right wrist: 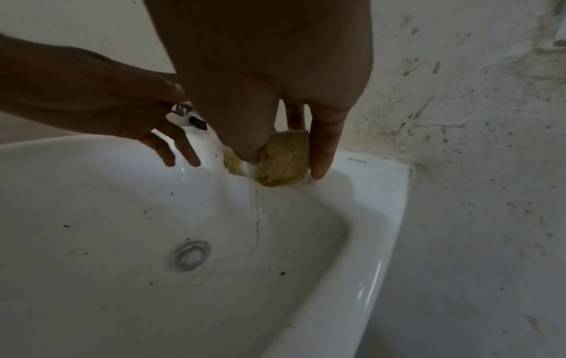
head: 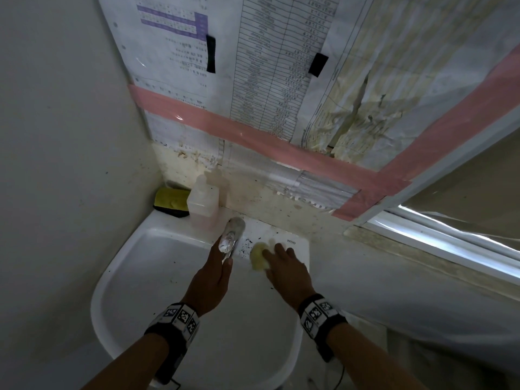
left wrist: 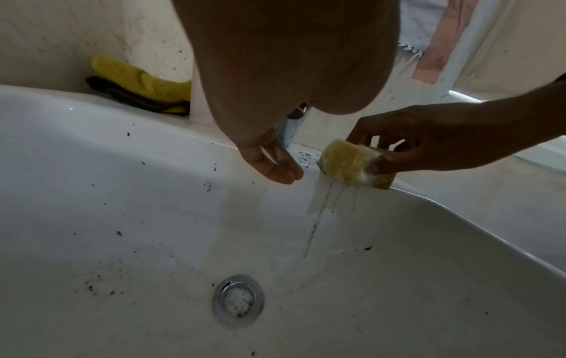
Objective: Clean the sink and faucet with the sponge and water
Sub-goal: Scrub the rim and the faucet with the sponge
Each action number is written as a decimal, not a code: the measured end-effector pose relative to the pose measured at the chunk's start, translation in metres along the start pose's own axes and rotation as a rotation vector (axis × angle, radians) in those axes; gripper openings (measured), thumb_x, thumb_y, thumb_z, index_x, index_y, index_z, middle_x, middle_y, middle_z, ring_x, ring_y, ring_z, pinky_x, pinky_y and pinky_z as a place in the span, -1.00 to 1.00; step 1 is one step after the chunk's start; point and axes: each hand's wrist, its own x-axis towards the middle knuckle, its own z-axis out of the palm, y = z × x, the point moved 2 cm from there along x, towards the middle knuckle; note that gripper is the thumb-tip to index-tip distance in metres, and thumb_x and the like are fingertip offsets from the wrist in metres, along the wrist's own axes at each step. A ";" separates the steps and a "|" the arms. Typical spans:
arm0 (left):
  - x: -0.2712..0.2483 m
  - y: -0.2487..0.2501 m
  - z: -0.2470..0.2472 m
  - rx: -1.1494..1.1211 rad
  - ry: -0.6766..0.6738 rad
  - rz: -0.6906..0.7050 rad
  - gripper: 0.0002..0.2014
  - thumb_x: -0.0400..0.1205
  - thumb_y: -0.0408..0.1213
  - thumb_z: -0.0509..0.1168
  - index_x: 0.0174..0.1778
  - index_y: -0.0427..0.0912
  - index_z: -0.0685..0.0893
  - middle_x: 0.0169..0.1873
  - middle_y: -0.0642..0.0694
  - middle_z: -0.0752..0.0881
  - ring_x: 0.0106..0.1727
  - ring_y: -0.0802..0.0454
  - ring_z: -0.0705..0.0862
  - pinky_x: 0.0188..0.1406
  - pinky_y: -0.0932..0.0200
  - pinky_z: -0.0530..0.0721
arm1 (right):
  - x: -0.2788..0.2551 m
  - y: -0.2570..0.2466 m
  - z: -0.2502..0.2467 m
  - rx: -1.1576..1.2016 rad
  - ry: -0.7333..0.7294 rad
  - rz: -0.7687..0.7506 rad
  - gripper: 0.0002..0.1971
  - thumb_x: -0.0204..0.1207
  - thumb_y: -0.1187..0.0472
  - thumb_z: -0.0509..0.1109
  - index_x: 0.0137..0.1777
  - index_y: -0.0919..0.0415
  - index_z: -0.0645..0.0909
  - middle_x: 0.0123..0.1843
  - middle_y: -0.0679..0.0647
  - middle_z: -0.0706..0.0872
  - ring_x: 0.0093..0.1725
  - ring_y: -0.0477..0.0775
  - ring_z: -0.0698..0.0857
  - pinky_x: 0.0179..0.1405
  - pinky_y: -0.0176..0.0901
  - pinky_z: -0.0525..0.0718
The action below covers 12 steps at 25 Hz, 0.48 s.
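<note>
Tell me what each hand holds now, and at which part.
The right hand pinches the sponge across its sides, thumb against fingers, at the sink rim. The left hand holds nothing.

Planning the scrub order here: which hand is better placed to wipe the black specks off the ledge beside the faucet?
Right. The right hand already grips the wet sponge on that ledge, by the specks. The left hand holds nothing, fingers under the faucet.

The faucet (head: 231, 240) stands on the far rim of the sink (head: 123, 273). A bottle (head: 203, 203) stands just left of it, a cloth (head: 171, 201) further left in the corner. The sponge (head: 259, 256) sits on the rim right of the faucet; the drain (left wrist: 238, 299) lies in the basin
</note>
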 end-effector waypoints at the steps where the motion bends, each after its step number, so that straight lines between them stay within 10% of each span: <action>1: 0.000 0.000 0.001 -0.010 -0.001 0.001 -0.45 0.81 0.06 0.06 0.73 0.29 0.06 0.39 -0.03 0.67 0.19 0.12 0.77 0.21 -0.05 0.75 | -0.006 -0.003 0.005 -0.007 -0.014 -0.031 -0.54 0.61 0.11 0.41 0.50 -0.01 0.45 0.37 0.11 0.52 0.20 0.18 0.59 -0.32 -0.14 0.53; 12: 0.000 0.002 -0.001 -0.024 -0.022 -0.051 -0.43 0.80 0.11 0.02 0.74 0.28 0.04 0.30 0.01 0.70 0.13 0.22 0.75 0.17 0.08 0.71 | 0.029 0.006 -0.005 -0.011 0.048 0.133 -0.62 0.64 0.17 0.33 0.45 0.03 0.49 0.43 0.15 0.49 0.28 0.23 0.55 -0.28 -0.01 0.61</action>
